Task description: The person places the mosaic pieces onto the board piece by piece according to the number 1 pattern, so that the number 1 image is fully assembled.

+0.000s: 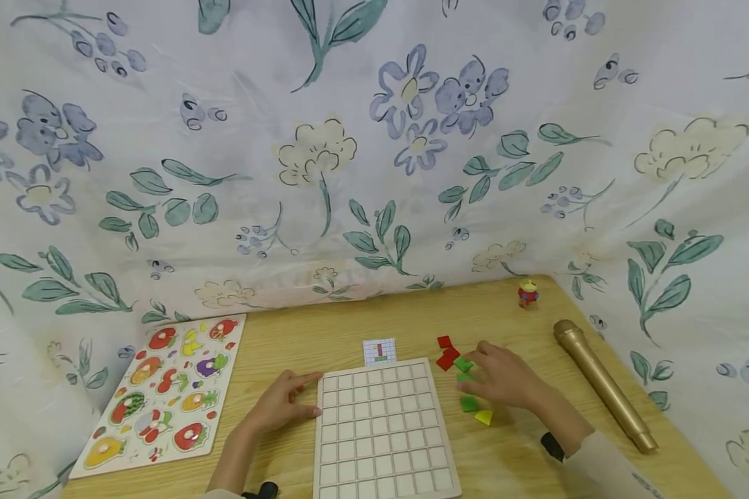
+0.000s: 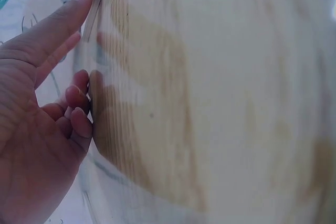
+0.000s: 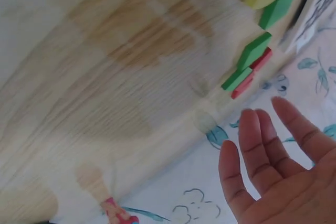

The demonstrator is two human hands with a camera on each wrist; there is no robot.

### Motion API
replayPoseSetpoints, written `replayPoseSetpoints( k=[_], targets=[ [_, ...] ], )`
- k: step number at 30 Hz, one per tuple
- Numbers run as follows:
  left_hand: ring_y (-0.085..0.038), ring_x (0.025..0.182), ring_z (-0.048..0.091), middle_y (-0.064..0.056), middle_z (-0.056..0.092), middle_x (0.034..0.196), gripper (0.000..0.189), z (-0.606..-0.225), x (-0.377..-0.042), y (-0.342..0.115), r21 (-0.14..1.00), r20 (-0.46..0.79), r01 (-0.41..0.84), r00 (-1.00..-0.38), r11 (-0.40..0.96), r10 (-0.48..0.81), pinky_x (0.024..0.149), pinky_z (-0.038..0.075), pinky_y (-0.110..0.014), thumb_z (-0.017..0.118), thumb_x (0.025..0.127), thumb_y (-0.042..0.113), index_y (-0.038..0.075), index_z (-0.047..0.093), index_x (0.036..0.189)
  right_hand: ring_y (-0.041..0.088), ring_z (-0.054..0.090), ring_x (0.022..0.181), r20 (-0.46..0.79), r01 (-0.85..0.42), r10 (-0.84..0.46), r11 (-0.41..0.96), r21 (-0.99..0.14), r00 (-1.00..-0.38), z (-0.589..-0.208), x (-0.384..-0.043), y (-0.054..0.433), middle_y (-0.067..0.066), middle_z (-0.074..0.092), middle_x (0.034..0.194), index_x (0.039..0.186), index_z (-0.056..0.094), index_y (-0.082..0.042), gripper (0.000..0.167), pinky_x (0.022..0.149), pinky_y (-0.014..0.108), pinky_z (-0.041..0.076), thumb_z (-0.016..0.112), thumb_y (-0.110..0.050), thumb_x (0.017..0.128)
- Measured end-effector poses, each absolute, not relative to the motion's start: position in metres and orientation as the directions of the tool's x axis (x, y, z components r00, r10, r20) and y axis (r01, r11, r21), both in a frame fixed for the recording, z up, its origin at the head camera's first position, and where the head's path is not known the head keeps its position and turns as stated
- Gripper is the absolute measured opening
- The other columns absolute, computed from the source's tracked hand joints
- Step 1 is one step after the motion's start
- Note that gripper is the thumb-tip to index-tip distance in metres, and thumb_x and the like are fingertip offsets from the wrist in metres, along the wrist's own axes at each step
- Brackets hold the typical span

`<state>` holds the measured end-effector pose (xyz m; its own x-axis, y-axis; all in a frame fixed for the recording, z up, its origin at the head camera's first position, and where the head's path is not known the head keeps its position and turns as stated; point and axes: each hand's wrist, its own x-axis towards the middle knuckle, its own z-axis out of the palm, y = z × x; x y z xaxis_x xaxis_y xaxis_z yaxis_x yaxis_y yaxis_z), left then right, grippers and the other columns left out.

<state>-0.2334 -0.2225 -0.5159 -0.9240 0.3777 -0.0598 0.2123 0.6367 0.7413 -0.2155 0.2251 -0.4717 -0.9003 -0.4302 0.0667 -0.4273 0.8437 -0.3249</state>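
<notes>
board (image 1: 382, 430) against left hand (image 1: 282, 403), green pieces (image 1: 469, 404) near right hand (image 1: 499, 375), both hands relaxed and unclenched

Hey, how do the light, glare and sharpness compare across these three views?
Head view: fairly even light, grid lines on the board readable; left wrist view: pale glare veils much of the tabletop, with darker patches beside the left hand; right wrist view: similar haze on the tabletop, though the green pieces keep distinct edges.
</notes>
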Motion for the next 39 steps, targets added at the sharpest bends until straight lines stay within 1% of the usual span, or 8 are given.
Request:
replayPoseSetpoints(
  k=[3, 5, 8, 10, 19, 24, 31, 39],
  targets=[
    [-0.016, 0.077, 0.036, -0.01, 0.045, 0.097, 0.068, -0.517, -0.233, -0.224, 0.745, -0.057, 0.213, -0.924, 0.632, 0.378, 0.065, 0.034, -0.025, 0.085, 0.078, 0.028, 0.012, 0.059, 0.139, 0.009, 0.05, 0.074, 0.07, -0.454, -0.455, 0.841, -0.296, -0.888, -0.474, -0.214, 0.229, -0.001, 0.057, 0.09, 0.094, 0.07, -0.011, 0.044, 0.067, 0.03, 0.044, 0.073, -0.053, 0.083],
    [-0.016, 0.076, 0.035, -0.01, 0.045, 0.097, 0.068, -0.517, -0.233, -0.224, 0.748, -0.059, 0.211, -0.923, 0.63, 0.38, 0.065, 0.034, -0.025, 0.085, 0.078, 0.029, 0.012, 0.059, 0.139, 0.007, 0.044, 0.067, 0.056, -0.466, -0.471, 0.837, -0.288, -0.88, -0.474, -0.212, 0.232, -0.005, 0.052, 0.081, 0.08, 0.064, -0.015, 0.041, 0.061, 0.026, 0.039, 0.076, -0.054, 0.079],
    [-0.016, 0.076, 0.035, -0.011, 0.044, 0.097, 0.068, -0.516, -0.232, -0.223, 0.754, -0.068, 0.203, -0.922, 0.625, 0.381, 0.065, 0.034, -0.025, 0.085, 0.078, 0.028, 0.012, 0.059, 0.139, 0.005, 0.035, 0.061, 0.019, -0.478, -0.495, 0.827, -0.295, -0.869, -0.474, -0.209, 0.235, -0.009, 0.042, 0.073, 0.07, 0.053, -0.02, 0.045, 0.055, 0.023, 0.03, 0.08, -0.055, 0.074],
    [-0.017, 0.076, 0.035, -0.011, 0.044, 0.097, 0.068, -0.516, -0.232, -0.223, 0.757, -0.072, 0.197, -0.922, 0.623, 0.379, 0.064, 0.034, -0.025, 0.085, 0.078, 0.028, 0.012, 0.059, 0.14, 0.005, 0.033, 0.06, -0.001, -0.486, -0.51, 0.82, -0.301, -0.86, -0.474, -0.207, 0.236, -0.01, 0.039, 0.072, 0.069, 0.05, -0.021, 0.047, 0.054, 0.023, 0.028, 0.082, -0.054, 0.072],
    [-0.018, 0.077, 0.034, -0.012, 0.043, 0.097, 0.069, -0.515, -0.232, -0.223, 0.762, -0.07, 0.204, -0.917, 0.614, 0.392, 0.065, 0.033, -0.026, 0.084, 0.079, 0.027, 0.011, 0.057, 0.141, 0.003, 0.037, 0.066, -0.05, -0.506, -0.554, 0.79, -0.347, -0.831, -0.48, -0.201, 0.24, -0.013, 0.041, 0.076, 0.073, 0.053, -0.021, 0.046, 0.06, 0.023, 0.033, 0.09, -0.047, 0.063],
    [-0.017, 0.076, 0.034, -0.011, 0.044, 0.097, 0.069, -0.514, -0.232, -0.223, 0.757, -0.059, 0.215, -0.918, 0.617, 0.392, 0.064, 0.033, -0.025, 0.084, 0.079, 0.028, 0.01, 0.057, 0.141, 0.003, 0.037, 0.065, -0.078, -0.486, -0.551, 0.787, -0.38, -0.831, -0.481, -0.197, 0.24, -0.012, 0.042, 0.076, 0.072, 0.051, -0.02, 0.045, 0.06, 0.023, 0.035, 0.089, -0.044, 0.066],
    [-0.017, 0.075, 0.034, -0.011, 0.044, 0.097, 0.07, -0.514, -0.233, -0.224, 0.749, -0.064, 0.216, -0.917, 0.626, 0.393, 0.064, 0.033, -0.025, 0.084, 0.079, 0.028, 0.011, 0.057, 0.141, 0.002, 0.035, 0.063, -0.064, -0.499, -0.553, 0.791, -0.352, -0.831, -0.482, -0.194, 0.241, -0.011, 0.04, 0.075, 0.072, 0.05, -0.019, 0.041, 0.059, 0.023, 0.032, 0.088, -0.037, 0.07],
    [-0.016, 0.074, 0.034, -0.011, 0.044, 0.096, 0.07, -0.515, -0.233, -0.224, 0.755, -0.062, 0.219, -0.914, 0.618, 0.4, 0.064, 0.034, -0.025, 0.084, 0.079, 0.028, 0.01, 0.057, 0.141, 0.003, 0.035, 0.065, -0.054, -0.514, -0.566, 0.781, -0.354, -0.823, -0.482, -0.191, 0.242, -0.01, 0.041, 0.077, 0.075, 0.056, -0.018, 0.032, 0.06, 0.023, 0.032, 0.086, -0.03, 0.074]
  ],
)
